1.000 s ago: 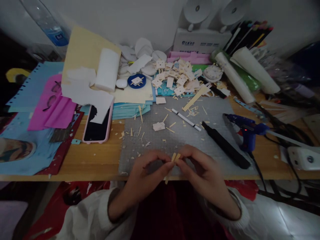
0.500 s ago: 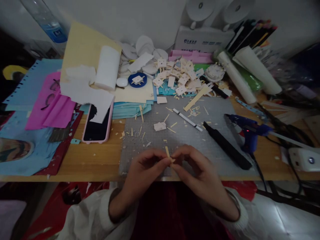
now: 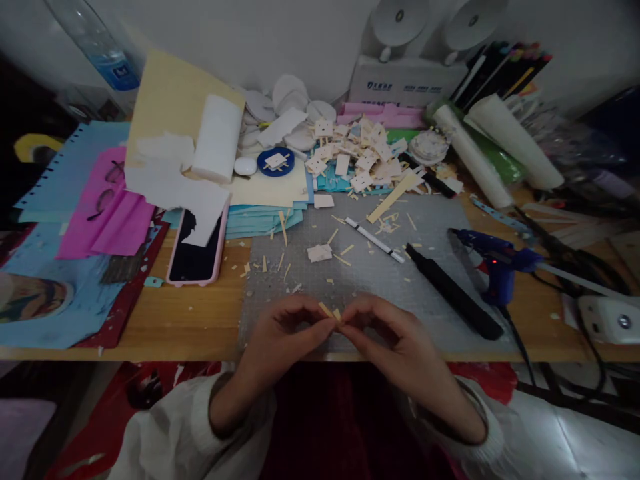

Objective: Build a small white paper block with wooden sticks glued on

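My left hand (image 3: pixel 285 341) and my right hand (image 3: pixel 395 343) meet fingertip to fingertip above the near edge of a grey cutting mat (image 3: pixel 280 313). Between their pinched thumbs and fingers is a small pale yellow paper strip (image 3: pixel 325 309). Two short ends of yellow paper stick up in a V; whether they are one folded strip or two pieces is hidden by the fingers. Just beyond lie a crumpled whitish scrap (image 3: pixel 319 252), loose yellow strips (image 3: pixel 343 256) and a white pen-like stick (image 3: pixel 375 239).
A blue glue gun (image 3: pixel 500 260) with a lit red light and a black cutter-like tool (image 3: pixel 453 290) lie right. Behind is a heap of small paper pieces (image 3: pixel 367 153). At left are a phone (image 3: pixel 197 260), torn white paper (image 3: pixel 175 183) and a cup (image 3: pixel 35 297).
The yellow paper between my fingertips has gone from one upright end to two ends in a V, one leaning left. Both hands stay nearly in place.
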### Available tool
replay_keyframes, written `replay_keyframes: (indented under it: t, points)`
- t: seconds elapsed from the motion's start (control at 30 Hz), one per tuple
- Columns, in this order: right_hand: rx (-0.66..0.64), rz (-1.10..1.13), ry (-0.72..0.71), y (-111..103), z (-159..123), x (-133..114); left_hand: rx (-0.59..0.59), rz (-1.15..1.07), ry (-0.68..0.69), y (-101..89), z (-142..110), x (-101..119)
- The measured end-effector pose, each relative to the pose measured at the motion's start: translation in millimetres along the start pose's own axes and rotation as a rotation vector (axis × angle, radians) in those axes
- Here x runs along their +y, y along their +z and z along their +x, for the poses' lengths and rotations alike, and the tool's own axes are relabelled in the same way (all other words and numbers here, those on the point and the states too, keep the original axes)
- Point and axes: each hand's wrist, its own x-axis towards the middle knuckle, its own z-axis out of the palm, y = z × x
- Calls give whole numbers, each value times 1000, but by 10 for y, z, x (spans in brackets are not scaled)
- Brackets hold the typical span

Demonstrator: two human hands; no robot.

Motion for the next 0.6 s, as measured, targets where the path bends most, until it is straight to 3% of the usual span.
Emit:
replay_keyframes:
  t: [0.17, 0.33, 0.47, 0.6]
  points:
    - [-117, -98, -19, -79, 9, -22, -62, 273, 46, -25, 14, 103]
    - [-183, -112, -75, -117, 10, -54, -131, 354, 69, -50, 19, 157]
    - [-247, -139, -72, -127, 21, -56, -261, 422, 58, -94, 10, 162]
    - [-374, -255, -114, -188, 55, -73, -387, 512, 134, -132, 1, 144]
